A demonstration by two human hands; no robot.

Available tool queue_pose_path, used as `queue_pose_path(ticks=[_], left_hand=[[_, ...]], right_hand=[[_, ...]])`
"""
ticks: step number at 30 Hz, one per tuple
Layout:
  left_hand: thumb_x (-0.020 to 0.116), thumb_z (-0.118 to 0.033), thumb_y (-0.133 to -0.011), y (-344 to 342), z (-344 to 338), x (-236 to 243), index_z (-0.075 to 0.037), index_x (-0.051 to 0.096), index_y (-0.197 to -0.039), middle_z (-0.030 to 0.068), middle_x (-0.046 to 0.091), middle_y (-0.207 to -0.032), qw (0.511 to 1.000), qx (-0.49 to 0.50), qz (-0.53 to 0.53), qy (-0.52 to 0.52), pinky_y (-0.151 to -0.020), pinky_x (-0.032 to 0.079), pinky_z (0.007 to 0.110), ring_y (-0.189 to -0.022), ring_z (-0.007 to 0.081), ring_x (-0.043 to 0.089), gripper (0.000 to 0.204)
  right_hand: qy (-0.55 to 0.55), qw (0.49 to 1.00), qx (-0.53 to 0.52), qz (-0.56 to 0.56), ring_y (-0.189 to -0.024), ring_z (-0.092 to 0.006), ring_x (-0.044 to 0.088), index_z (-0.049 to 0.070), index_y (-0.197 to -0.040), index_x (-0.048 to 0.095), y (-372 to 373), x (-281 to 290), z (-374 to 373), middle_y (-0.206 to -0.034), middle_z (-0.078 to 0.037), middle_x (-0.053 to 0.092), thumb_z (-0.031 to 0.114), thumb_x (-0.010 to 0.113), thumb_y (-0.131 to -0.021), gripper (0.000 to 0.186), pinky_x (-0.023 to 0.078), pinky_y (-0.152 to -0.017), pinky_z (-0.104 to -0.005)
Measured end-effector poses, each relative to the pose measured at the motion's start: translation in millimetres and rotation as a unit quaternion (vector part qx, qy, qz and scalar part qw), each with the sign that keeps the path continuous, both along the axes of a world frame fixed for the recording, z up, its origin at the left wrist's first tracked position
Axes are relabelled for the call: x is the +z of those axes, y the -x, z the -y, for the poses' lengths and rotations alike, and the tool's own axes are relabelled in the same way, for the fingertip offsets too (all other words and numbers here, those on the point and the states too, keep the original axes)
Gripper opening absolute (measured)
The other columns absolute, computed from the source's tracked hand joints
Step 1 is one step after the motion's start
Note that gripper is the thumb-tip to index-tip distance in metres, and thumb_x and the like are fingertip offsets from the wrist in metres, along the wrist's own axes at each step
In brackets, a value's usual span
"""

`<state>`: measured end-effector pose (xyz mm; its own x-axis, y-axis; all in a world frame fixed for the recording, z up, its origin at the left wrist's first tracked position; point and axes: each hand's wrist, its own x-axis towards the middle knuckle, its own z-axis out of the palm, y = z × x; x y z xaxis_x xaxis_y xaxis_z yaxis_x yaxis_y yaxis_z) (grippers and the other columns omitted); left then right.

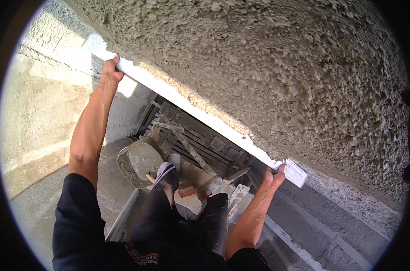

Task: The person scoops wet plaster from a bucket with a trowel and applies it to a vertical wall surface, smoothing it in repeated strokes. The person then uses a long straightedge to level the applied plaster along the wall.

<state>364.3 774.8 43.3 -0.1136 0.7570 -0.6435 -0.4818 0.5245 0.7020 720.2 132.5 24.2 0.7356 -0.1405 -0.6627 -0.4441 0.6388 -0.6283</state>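
Observation:
A long white plasterer's straightedge (180, 101) runs slantwise across the view, from upper left to lower right. It lies along the lower edge of rough, wet-looking grey plaster (277, 67). Wet plaster clings to its upper side in an uneven strip. Near the upper left end, my left hand (111, 68) is closed on the bar with the arm stretched up. My right hand (273, 176) grips it close to the lower right end, thumb on top. Some fingers of both hands are hidden behind the bar.
Below, a tub (141, 162) holds grey mortar, with a wooden handle (150, 178) at its rim. An orange block-like object (187, 191) lies between my feet. Slatted boards and loose timber (193, 153) are farther off. A pale wall (47, 108) stands left.

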Motion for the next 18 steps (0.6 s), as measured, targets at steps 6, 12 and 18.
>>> queue_pose_path(ticks=[6, 12, 18], left_hand=[[0.064, -0.007, -0.099, -5, 0, 3, -0.009, 0.063, -0.117, 0.0054, 0.068, -0.106, 0.999, 0.013, 0.018, -0.029, -0.1, 0.051, 0.063, -0.1, 0.0277, 0.064, 0.017], [0.067, -0.014, -0.099, -10, 13, 39, -0.013, 0.06, -0.117, 0.0052, 0.066, -0.108, 1.0, 0.023, 0.015, -0.008, -0.101, 0.045, 0.07, -0.104, 0.0292, 0.063, 0.019], [0.06, -0.01, -0.102, -5, 8, 66, -0.01, 0.062, -0.121, 0.0075, 0.067, -0.116, 0.999, 0.044, 0.023, -0.021, -0.105, 0.049, 0.056, -0.11, 0.0311, 0.063, 0.02]], right_hand=[[0.037, 0.999, -0.028, 0.013, -0.116, -0.0276, 0.064, 0.004, -0.129, 0.062, -16, 27, 17, -0.124, -0.008, 0.068, 0.015, 0.071, -0.096, 0.036, 0.051, -0.104, -0.0549], [-0.024, 1.0, 0.014, -0.003, -0.117, -0.0291, 0.064, 0.003, -0.129, 0.061, -14, 44, 5, -0.126, -0.009, 0.068, 0.018, 0.071, -0.096, 0.038, 0.052, -0.103, -0.0557], [-0.006, 1.0, 0.016, 0.02, -0.117, -0.0293, 0.065, -0.002, -0.129, 0.062, 3, 64, 3, -0.127, -0.012, 0.069, 0.016, 0.073, -0.094, 0.041, 0.053, -0.102, -0.0504]])
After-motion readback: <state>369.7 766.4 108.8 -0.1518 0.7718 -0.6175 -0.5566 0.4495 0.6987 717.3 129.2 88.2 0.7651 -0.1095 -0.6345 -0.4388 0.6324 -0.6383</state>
